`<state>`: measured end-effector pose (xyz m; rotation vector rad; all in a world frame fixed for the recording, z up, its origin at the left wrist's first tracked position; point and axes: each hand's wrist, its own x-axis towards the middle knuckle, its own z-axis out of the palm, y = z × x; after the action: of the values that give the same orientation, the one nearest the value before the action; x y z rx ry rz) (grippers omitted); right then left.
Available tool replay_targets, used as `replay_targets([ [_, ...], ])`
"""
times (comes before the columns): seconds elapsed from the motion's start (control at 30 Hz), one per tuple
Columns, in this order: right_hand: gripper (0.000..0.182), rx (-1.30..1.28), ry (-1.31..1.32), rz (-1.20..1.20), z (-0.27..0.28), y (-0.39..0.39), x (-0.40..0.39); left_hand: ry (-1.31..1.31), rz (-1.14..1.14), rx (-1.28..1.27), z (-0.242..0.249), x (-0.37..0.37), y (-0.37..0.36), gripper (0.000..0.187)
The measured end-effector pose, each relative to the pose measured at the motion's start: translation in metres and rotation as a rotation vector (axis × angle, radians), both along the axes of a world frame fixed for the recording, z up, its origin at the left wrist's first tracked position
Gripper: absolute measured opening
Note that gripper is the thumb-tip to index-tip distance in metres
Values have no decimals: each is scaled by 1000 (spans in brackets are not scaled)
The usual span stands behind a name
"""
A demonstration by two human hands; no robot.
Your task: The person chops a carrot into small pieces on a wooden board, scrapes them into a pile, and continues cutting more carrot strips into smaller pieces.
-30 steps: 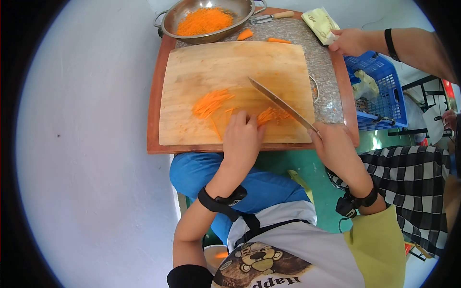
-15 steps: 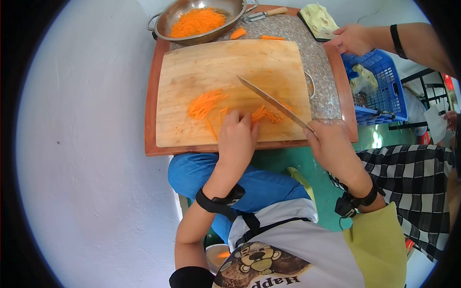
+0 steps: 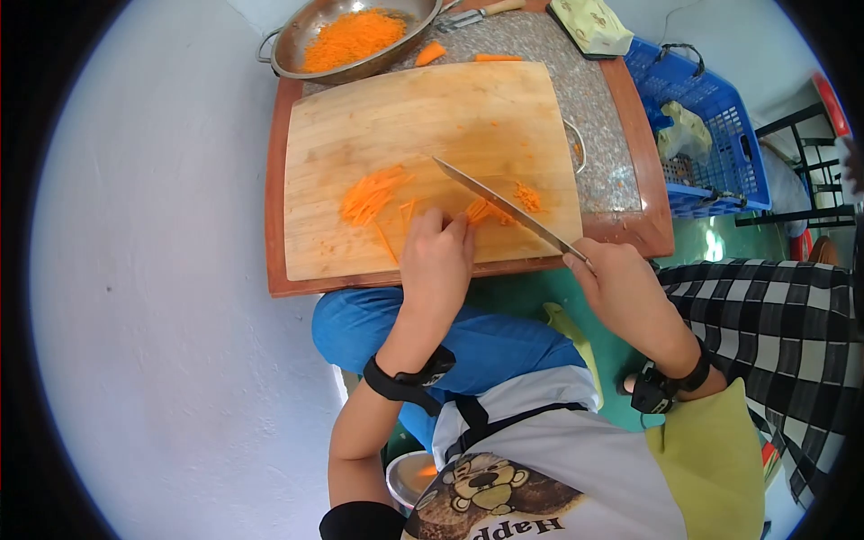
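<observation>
A wooden cutting board (image 3: pixel 423 108) lies across the table in front of me. My right hand (image 3: pixel 615 281) is closed round the handle of a kitchen knife (image 3: pixel 504 205), whose blade slants up and left over the board. Curled fingers of my left hand (image 3: pixel 437 252) press on a small bunch of carrot strips (image 3: pixel 479 212) beside the blade. Finely chopped carrot (image 3: pixel 527 196) sits on the blade's far side. Left of my left hand lies a loose pile of carrot strips (image 3: pixel 371 195), with a few single strips nearby.
At the back left, a metal pan (image 3: pixel 286 56) holds shredded carrot. Carrot pieces (image 3: pixel 430 54) and a wooden-handled tool (image 3: pixel 481 15) lie behind the board. A yellow cloth-like bundle (image 3: pixel 591 27) sits at the back right. Beside the table stands a blue basket (image 3: pixel 720 112); a person in checkered cloth (image 3: pixel 765 310) is at right.
The other person's hand has left the yellow bundle and is out of view. My view has shifted slightly. The knife has moved a little left along the carrot bunch, leaving chopped bits apart.
</observation>
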<state>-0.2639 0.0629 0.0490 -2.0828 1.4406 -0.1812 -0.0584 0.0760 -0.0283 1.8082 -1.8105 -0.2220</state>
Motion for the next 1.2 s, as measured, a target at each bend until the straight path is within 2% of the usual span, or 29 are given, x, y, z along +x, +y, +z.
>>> replay_targets([
  [0.27, 19, -67, -12, 19, -11, -6, -4, -53, -19, -2, -8, 0, -3, 13],
  [0.53, 20, -85, 166, 29, -24, -13, 6, -58, -43, -31, -18, 2, -9, 12],
  [0.87, 22, -58, 81, -21, -7, -26, 8, -68, -57, -16, -20, 4, -11, 11],
  [0.93, 21, -138, 59, 66, -14, -25, 4, -61, -60, -15, -18, 4, -11, 11],
  [1.2, 21, -121, 93, 84, -15, -22, 4, -69, -63, 5, -19, 5, -11, 12],
])
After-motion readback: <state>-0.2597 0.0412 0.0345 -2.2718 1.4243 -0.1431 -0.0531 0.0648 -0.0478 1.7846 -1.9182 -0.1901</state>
